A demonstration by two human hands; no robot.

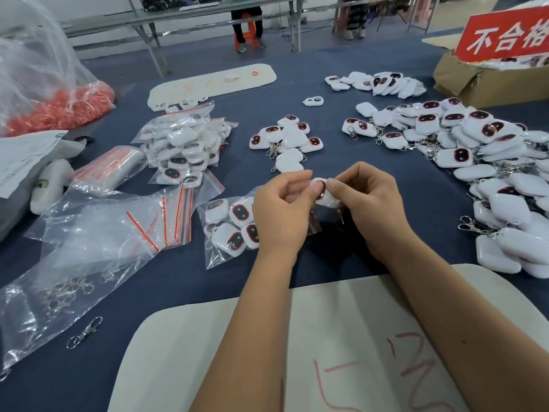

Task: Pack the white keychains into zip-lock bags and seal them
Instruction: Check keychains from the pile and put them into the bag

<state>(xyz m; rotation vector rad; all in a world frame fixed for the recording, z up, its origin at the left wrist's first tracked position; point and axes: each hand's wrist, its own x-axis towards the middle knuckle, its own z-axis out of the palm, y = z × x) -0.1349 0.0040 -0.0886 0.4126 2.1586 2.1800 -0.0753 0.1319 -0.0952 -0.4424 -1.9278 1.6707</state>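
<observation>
Nearest, a pale board (190,346) scrawled with red marks, under both forearms. Left of it, a loose metal clasp (84,332) on the blue tablecloth (178,278). Further in, left hand (282,212) and right hand (368,200) meeting over the cloth, fingertips of both pinched on one white keychain (323,194), held between thumbs and forefingers, its metal clip (341,216) dangling below. Just left of the hands, a partly filled zip-lock bag (228,230), mouth under the left hand. Left again, empty red-striped bags (166,221). Beyond, a small cluster of keychains (286,138); filled bags (184,147) far left; a large loose heap (475,162) right; cardboard box (475,84) far right.
</observation>
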